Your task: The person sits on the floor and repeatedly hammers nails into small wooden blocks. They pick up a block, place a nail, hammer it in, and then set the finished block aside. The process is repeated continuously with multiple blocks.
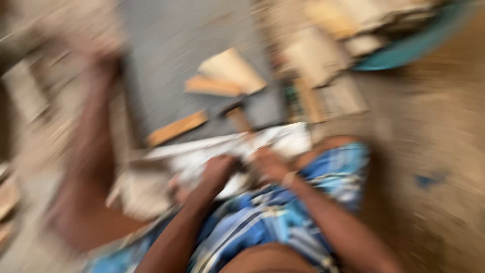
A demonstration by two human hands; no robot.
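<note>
The picture is heavily blurred by motion. My left hand [218, 169] and my right hand [270, 163] meet close together over a pale sheet [202, 154] lying in front of my knees. A hammer [236, 115] with a wooden handle points away from my hands; the handle seems to run into my right hand, but the blur hides the grip. What my left hand holds cannot be made out. Blue striped cloth [273, 217] covers my lap.
Wooden offcuts [230, 73] and a strip of wood [177, 128] lie on a grey slab [172, 45]. More wood pieces [318, 55] pile at the upper right beside a teal basin [409, 45]. My bent leg [88, 167] is at the left, dirt ground [434, 151] at the right.
</note>
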